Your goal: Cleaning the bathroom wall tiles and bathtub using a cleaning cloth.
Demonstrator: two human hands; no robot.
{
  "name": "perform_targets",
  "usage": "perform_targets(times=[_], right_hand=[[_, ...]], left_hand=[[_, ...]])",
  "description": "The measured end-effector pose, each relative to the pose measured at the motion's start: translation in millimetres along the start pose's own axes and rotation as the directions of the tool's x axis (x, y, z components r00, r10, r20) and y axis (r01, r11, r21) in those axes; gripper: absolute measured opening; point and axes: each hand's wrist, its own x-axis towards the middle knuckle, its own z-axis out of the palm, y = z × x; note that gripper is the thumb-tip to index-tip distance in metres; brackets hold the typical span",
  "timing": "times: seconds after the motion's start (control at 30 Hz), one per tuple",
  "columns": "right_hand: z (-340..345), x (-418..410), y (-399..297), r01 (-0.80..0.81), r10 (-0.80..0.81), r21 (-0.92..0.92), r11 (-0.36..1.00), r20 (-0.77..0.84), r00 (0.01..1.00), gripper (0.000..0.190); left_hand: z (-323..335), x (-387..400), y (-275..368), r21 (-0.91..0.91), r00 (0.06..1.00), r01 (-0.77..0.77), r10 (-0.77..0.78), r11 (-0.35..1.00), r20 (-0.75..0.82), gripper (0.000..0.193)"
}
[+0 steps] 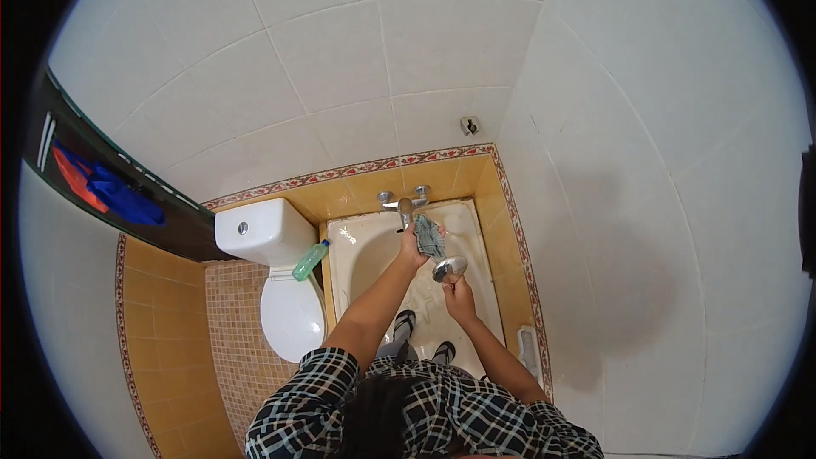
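A grey-green cloth (429,237) lies bunched in my left hand (411,247), just in front of the tub tap. My right hand (458,298) grips the handle of a chrome hand shower (450,268), whose round head sits close below the cloth. Part of the shower's handle is hidden by my fingers. Behind my left hand the chrome mixer tap (405,207) is fixed to the wall, its spout partly covered. Under both hands is the cream bathtub (357,248), and I stand in it in dark sandals (404,324).
Left of the tub stands a white toilet (292,315) with a green plastic bottle (310,261) on its closed lid. A shower bracket (470,125) is on the wall. A white soap dish (528,354) sits at the right. Blue cloth (127,194) hangs by the dark door.
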Motion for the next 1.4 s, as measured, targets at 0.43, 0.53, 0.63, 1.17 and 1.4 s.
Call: perform_targets(times=[0.43, 0.53, 0.63, 1.17, 1.4], right_hand=[[43, 69, 32, -0.163, 0.174, -0.110, 0.980, 0.093, 0.980, 0.018], [57, 85, 31, -0.193, 0.200, -0.082, 0.978, 0.084, 0.976, 0.020], [102, 111, 10, -0.110, 0.123, -0.086, 0.990, 0.163, 0.979, 0.019], [31, 162, 85, -0.300, 0.298, -0.069, 0.951, -0.040, 0.954, 0.015], [-14, 234, -5, -0.227, 0.236, 0.079, 0.971, -0.134, 0.962, 0.017]], left_hand=[[-5, 93, 9, -0.024, 0.878, 0.018, -0.027, 1.000, -0.478, 0.027], [-19, 105, 30, 0.031, 0.934, 0.097, -0.080, 0.995, -0.347, 0.027], [-83, 130, 104, -0.095, 0.943, -0.074, 0.039, 0.993, -0.330, 0.026], [-82, 179, 92, 0.834, 0.757, -0.290, 0.645, 0.469, -0.100, 0.036], [-115, 190, 96, 0.861, 0.755, -0.230, 0.641, 0.453, -0.136, 0.039]])
